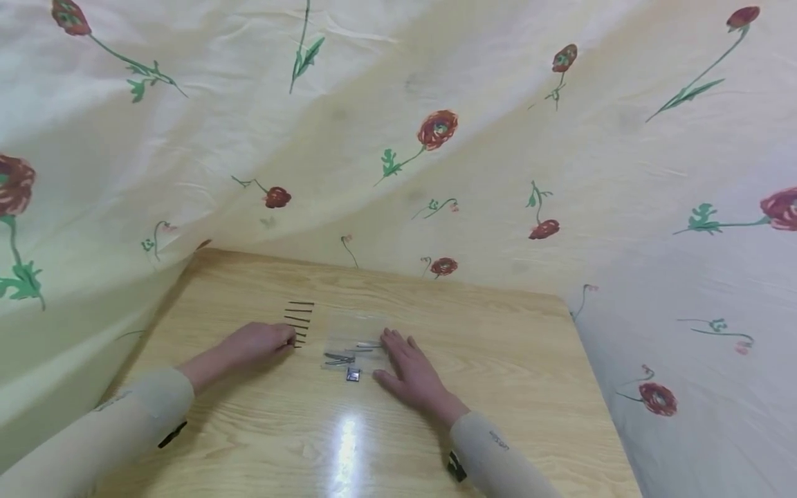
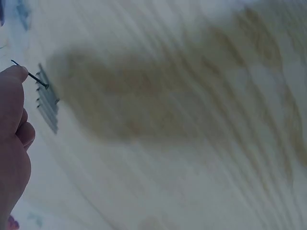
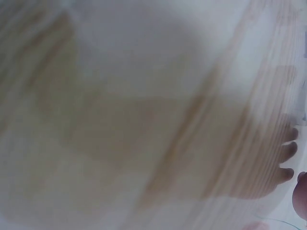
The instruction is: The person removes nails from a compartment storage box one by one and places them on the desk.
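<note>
- Pale sleeves (image 1: 93, 439) came closest to the head camera, with dark wrist gear (image 1: 172, 434) at the underside of each cuff.
- Wood-grained surface (image 1: 498, 387) ran beneath everything, a bright glare streak (image 1: 346, 449) on its near part.
- Small square item (image 1: 353, 374), dark and shiny, lay at the near edge of a clear bag (image 1: 349, 328); too small to identify.
- Right hand (image 1: 411, 370) rested back upward, fingers straight and spread, tips at the bag's right edge.
- Loose nails (image 1: 339, 360) lay at the bag, a cluster toward its near left, others by the right fingertips; could not tell whether inside or on top.
- Left hand (image 1: 264, 342) pinched a dark nail (image 2: 36, 78) at its fingertips, beside the near end of a row.
- Row of nails (image 1: 299, 310), roughly parallel, stretched away left of the bag.
- Floral cloth (image 1: 438, 129) hung behind and at both sides.
</note>
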Action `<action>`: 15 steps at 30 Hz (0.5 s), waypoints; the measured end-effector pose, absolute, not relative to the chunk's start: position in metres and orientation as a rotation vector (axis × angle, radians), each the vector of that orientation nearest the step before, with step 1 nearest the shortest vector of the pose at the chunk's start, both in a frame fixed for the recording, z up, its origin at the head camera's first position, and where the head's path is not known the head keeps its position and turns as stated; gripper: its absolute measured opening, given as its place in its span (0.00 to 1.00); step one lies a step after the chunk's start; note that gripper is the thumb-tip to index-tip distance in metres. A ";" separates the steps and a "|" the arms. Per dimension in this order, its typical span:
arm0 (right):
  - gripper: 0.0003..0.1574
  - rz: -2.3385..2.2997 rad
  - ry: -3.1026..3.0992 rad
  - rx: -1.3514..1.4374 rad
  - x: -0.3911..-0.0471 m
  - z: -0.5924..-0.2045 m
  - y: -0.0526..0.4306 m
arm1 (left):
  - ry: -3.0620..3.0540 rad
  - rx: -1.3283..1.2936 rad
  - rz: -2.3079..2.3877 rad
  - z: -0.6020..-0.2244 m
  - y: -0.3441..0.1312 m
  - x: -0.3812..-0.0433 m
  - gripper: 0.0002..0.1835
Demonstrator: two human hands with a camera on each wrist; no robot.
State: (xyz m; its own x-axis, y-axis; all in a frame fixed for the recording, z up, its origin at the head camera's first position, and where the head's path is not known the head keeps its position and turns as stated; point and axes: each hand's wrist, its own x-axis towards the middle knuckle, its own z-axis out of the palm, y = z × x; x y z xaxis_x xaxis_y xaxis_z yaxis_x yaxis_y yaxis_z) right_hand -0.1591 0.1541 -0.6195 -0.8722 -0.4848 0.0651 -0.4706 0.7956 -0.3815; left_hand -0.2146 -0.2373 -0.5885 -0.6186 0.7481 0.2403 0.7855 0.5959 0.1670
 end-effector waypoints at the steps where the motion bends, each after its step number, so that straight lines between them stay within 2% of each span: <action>1: 0.54 -0.614 2.943 -0.788 -0.159 -0.619 0.154 | -2.675 -1.288 -0.388 -0.591 -0.236 -0.213 0.07; 15: 0.53 -0.631 2.933 -0.778 -0.159 -0.618 0.152 | -2.769 -1.160 -0.380 -0.608 -0.232 -0.209 0.07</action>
State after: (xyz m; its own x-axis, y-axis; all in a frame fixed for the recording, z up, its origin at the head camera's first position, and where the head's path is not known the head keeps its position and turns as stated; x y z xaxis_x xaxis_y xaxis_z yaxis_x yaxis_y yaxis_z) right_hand -0.1590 0.1524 -0.6184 -0.8732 -0.4834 0.0624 -0.4663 0.7911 -0.3959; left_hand -0.2095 -0.2320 -0.6075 -0.7002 0.6849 0.2017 0.7139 0.6754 0.1850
